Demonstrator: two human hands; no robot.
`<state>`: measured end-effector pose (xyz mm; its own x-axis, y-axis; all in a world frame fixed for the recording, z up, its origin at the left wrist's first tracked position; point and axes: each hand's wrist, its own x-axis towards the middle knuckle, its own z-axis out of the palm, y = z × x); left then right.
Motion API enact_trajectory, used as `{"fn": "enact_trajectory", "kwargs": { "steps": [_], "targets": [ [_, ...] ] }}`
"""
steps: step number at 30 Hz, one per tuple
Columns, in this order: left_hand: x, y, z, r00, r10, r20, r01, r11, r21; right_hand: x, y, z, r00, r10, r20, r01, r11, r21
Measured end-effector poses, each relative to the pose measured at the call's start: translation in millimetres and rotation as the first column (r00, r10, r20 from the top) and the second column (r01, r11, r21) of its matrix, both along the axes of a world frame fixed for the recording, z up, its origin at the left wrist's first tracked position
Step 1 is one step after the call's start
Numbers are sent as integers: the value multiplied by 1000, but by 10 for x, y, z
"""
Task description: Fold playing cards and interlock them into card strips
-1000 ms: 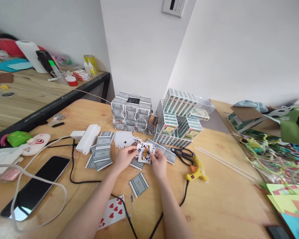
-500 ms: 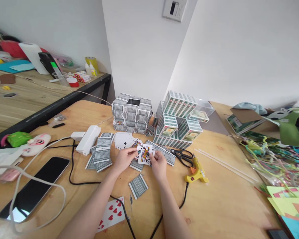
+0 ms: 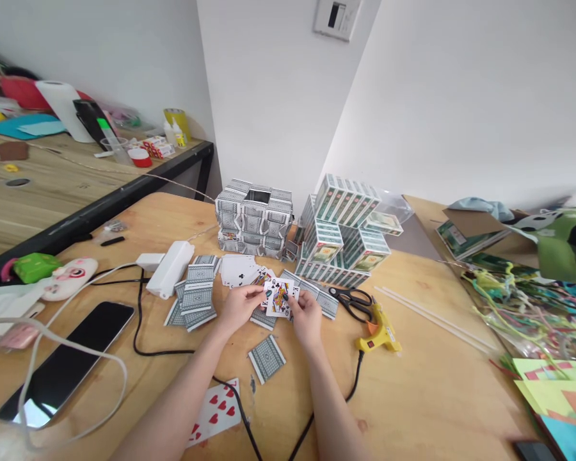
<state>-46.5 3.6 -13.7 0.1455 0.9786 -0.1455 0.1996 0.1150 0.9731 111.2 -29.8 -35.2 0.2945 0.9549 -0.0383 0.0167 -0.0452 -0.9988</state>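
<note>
Between my two hands are playing cards (image 3: 279, 299), a queen on top with a king's edge showing behind it. My left hand (image 3: 244, 306) pinches their left side, and my right hand (image 3: 307, 315) grips the right side. Below them a folded card (image 3: 267, 358) lies back up. Loose face-up cards (image 3: 237, 270) spread just beyond my left hand, beside a stack of folded cards (image 3: 199, 291). Further back stands a hollow block built of folded cards (image 3: 253, 221). A heart card (image 3: 218, 413) lies partly under my left forearm and a black cable.
Stacked card boxes (image 3: 345, 224) stand behind on the right. Black scissors (image 3: 352, 302), a yellow glue gun (image 3: 381, 333) and clear glue sticks (image 3: 432, 317) lie right of my hands. A phone (image 3: 72, 362) and white power adapter (image 3: 170, 270) are at left. Colourful craft scraps (image 3: 542, 320) fill the right side.
Almost nothing differs. Both hands keep the cards in the same place, with only a very slight shift.
</note>
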Motion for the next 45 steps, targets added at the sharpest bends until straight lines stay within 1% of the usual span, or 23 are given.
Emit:
{"fn": "enact_trajectory", "kwargs": {
  "steps": [5,9,11,13,16,18,24,29,33,36,39,45],
  "targets": [
    [6,-4,33,1000,-11,-20,11,1000,8,-8,-6,39,1000,10,-18,-10,1000,-1],
    [7,-3,37,1000,-9,15,9,1000,1,-20,-13,80,999,9,-52,-8,1000,12],
    [-4,-1,41,998,-19,63,19,1000,3,-19,-14,90,997,15,-72,-13,1000,22],
    [-24,0,57,987,-50,150,52,999,-10,-14,-14,93,995,26,-95,-24,999,21],
    [-55,-2,96,954,-103,281,126,990,-65,-11,-14,92,990,44,-135,-43,999,12],
    [-70,-3,121,944,-114,309,152,983,-101,-14,-15,93,988,48,-145,-47,999,11],
    [-72,0,155,948,-114,297,165,974,-154,-34,-22,110,994,10,-113,-6,999,35],
    [-56,10,149,937,-180,299,229,963,-139,-42,-17,100,995,-20,-94,25,998,59],
    [-38,29,108,942,-216,256,254,959,-128,-33,-16,42,999,-41,-22,42,998,52],
    [-11,37,82,945,-205,255,245,960,-134,-29,-19,10,999,-37,-3,37,998,51],
    [21,35,87,953,-168,251,207,969,-137,-32,-18,4,1000,-21,-18,22,998,57],
    [48,25,124,983,-111,147,127,987,-103,-41,-8,15,999,-15,-40,18,998,56]
  ]
}}
